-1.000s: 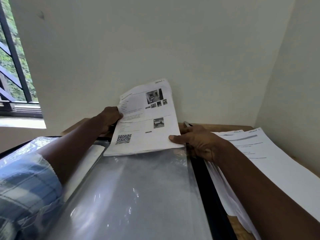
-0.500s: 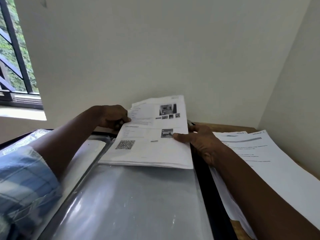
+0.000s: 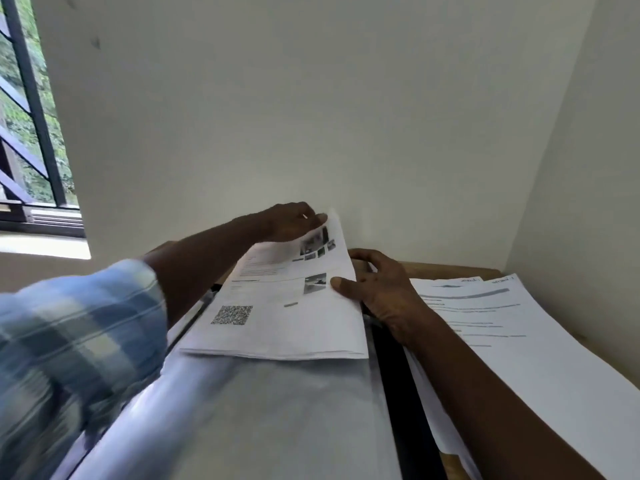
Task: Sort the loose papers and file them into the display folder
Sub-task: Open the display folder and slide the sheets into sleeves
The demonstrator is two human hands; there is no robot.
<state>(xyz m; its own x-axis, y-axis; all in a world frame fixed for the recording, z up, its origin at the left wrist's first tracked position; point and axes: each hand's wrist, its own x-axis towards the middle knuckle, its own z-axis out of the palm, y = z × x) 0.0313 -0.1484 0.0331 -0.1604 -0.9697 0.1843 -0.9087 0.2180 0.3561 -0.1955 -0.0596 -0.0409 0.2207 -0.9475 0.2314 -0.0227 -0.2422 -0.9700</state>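
A thin stack of printed papers, with small photos and a QR code, lies across the far end of the open display folder. The folder's clear plastic sleeve spreads toward me, and its black cover edge runs along the right. My left hand pinches the stack's far top corner and lifts it slightly. My right hand grips the stack's right edge, thumb on top and fingers behind it.
A second pile of loose printed sheets lies on the wooden table to the right of the folder. White walls close in behind and on the right. A barred window is at the left.
My left hand has moved from the stack's left edge up to its far top corner. The stack has shifted right and lies flatter on the sleeve.
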